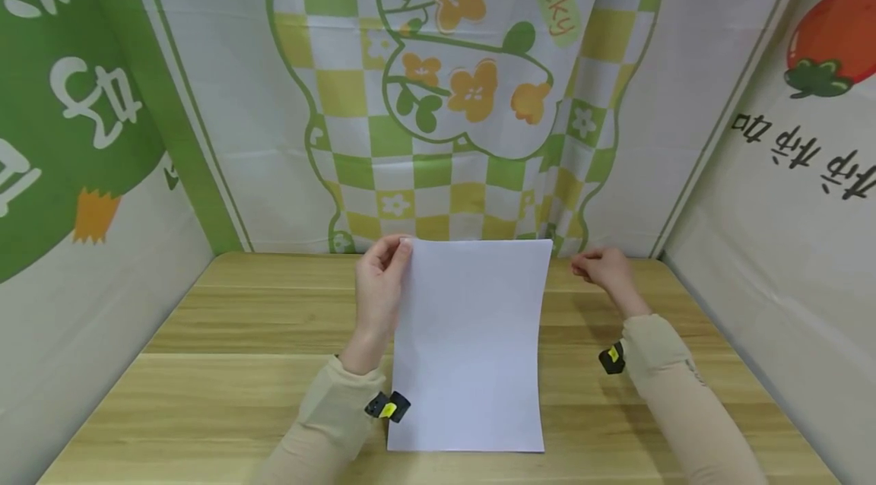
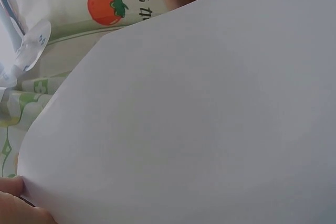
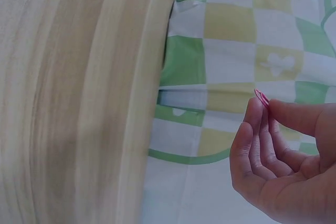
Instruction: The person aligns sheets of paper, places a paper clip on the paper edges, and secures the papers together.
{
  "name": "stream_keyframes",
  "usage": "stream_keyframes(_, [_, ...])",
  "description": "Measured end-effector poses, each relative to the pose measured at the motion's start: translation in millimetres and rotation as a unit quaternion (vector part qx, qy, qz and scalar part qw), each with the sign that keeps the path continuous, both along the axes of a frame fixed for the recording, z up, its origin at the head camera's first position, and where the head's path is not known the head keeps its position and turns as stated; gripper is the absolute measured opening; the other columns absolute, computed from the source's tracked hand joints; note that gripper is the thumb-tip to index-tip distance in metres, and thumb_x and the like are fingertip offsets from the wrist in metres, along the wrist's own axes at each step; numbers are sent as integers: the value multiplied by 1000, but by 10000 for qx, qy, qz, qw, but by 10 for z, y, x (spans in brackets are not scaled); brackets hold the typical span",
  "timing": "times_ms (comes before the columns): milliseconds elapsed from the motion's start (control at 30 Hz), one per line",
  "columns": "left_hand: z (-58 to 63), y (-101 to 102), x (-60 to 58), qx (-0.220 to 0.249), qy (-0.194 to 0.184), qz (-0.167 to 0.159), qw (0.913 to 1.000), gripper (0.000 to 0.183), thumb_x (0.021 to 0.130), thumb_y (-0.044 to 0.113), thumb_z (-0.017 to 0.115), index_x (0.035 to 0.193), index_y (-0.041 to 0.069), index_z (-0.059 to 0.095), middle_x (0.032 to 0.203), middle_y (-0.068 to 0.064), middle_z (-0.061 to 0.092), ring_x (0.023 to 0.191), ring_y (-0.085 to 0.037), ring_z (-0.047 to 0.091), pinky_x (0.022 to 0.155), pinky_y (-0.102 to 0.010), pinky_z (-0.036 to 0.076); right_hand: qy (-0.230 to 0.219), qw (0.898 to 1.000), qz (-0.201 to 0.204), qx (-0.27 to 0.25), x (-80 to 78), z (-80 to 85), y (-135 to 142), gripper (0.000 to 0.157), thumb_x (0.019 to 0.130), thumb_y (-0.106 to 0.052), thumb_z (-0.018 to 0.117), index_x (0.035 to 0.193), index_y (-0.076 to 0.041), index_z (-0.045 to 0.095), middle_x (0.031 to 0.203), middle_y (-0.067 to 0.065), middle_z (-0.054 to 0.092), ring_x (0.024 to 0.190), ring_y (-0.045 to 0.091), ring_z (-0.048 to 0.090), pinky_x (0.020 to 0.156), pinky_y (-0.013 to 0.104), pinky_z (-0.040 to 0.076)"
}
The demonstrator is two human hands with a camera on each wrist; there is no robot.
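Note:
A sheet of white paper (image 1: 472,340) stands up from the table in the head view, its lower edge near the front. My left hand (image 1: 379,283) pinches its top left corner between thumb and fingers. That sheet fills most of the left wrist view, where only the fingertips (image 2: 21,200) show at the corner. Off to the right of the paper is my right hand (image 1: 605,272), apart from it. Between its thumb and index finger it pinches a small pink paper clip (image 3: 261,97), whose looped end sticks out past the fingertips.
The wooden table (image 1: 274,348) runs back to a patterned cloth (image 1: 438,196) hanging along its far edge. Printed cloth walls (image 1: 773,226) close in the left and right sides. Both wrists carry small black-and-yellow devices (image 1: 611,357).

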State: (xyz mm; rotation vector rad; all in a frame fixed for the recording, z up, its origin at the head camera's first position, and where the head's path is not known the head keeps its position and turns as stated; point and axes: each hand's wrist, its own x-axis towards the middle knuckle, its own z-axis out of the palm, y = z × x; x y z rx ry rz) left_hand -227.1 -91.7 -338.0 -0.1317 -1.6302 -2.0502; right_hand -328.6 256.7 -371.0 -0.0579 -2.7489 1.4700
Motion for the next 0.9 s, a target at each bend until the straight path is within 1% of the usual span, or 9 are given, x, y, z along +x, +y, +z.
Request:
stream_keyframes(133, [-1, 9, -5, -3, 15, -11, 10000, 21, 91, 9, 62, 100, -10, 64, 83, 4, 64, 76, -8, 55, 69, -19, 45, 34, 10000, -27, 81, 26, 57, -16, 35, 94, -17, 55, 114, 11, 60, 75, -8, 68, 65, -6, 60, 66, 17, 52])
stream_keyframes(300, [3, 18, -1, 12, 32, -51, 10000, 21, 91, 9, 62, 101, -10, 63, 83, 5, 64, 75, -8, 56, 68, -18, 45, 162, 9992, -49, 348, 74, 143, -44, 35, 95, -19, 54, 115, 9, 61, 86, 1, 72, 66, -6, 58, 66, 16, 51])
stream_keyframes(367, [4, 23, 5, 49, 28, -81, 10000, 21, 91, 8, 62, 101, -10, 63, 83, 5, 64, 75, -8, 56, 68, -18, 45, 218, 9991, -39, 372, 93, 185, -62, 35, 95, -19, 53, 116, 9, 60, 90, 4, 73, 67, -6, 59, 68, 16, 51])
stream_keyframes(433, [1, 30, 4, 78, 19, -105, 9999, 21, 90, 7, 63, 101, -11, 63, 83, 5, 64, 75, -8, 56, 68, -19, 45, 283, 9992, -21, 272, 109, 228, -80, 36, 95, -18, 53, 117, 10, 59, 93, 8, 73, 70, -3, 62, 71, 19, 53])
stream_keyframes(533, [-2, 41, -2, 107, 8, -111, 9999, 21, 90, 7, 62, 101, -11, 62, 82, 6, 64, 75, -8, 56, 68, -19, 46, 381, 9991, -23, 161, 132, 297, -117, 37, 95, -19, 54, 118, 11, 58, 98, 12, 72, 80, 8, 68, 73, 21, 53])
stream_keyframes(600, [-1, 49, -5, 103, 17, -100, 9999, 21, 90, 7, 62, 101, -12, 62, 83, 6, 64, 75, -8, 56, 68, -18, 46, 457, 9989, -36, 128, 144, 339, -139, 37, 95, -20, 55, 118, 10, 58, 101, 14, 71, 84, 13, 69, 72, 21, 53])
stream_keyframes(667, [1, 55, -7, 89, 27, -86, 9999, 21, 90, 6, 62, 101, -12, 62, 83, 6, 64, 76, -8, 56, 69, -18, 46, 562, 9983, -86, 136, 158, 377, -160, 37, 94, -20, 57, 116, 9, 60, 100, 14, 71, 80, 10, 68, 69, 18, 52])
stream_keyframes(800, [-5, 64, -14, 17, 35, -52, 10000, 21, 90, 8, 63, 101, -11, 62, 83, 6, 64, 76, -7, 57, 69, -18, 46, 807, 9964, -174, 180, 186, 447, -191, 35, 93, -23, 59, 111, 7, 64, 92, 9, 72, 73, 4, 65, 66, 13, 49])
stream_keyframes(900, [-17, 72, -27, -1, 39, -42, 10000, 22, 90, 8, 63, 101, -11, 62, 84, 6, 65, 76, -7, 57, 69, -18, 46, 964, 9946, -249, 295, 214, 501, -219, 36, 92, -28, 60, 109, 3, 66, 90, 7, 73, 73, 4, 65, 65, 14, 48])
